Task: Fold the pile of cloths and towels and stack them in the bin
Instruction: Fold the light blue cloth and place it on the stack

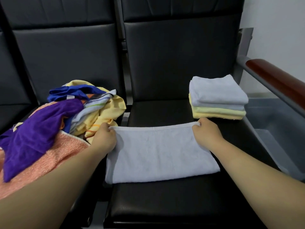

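Both arms are reaching straight out, and I'm pinching the far corners of the white towel (158, 152) with my left hand (104, 138) and right hand (207, 132). It's lying flat on the black seat (165, 200). The folded stack (217, 98) is sitting just past my right grip, the unfolded pile (66, 113) beside my left.

Towel (158, 154) lies on the seat (165, 204); pile (49, 129) left, stack (217, 96) behind-right, bin (277, 129) farthest right.

The black bench (165, 204) bears a flat white towel (158, 152), a folded stack (217, 98) and a loose pile (41, 129) at left.
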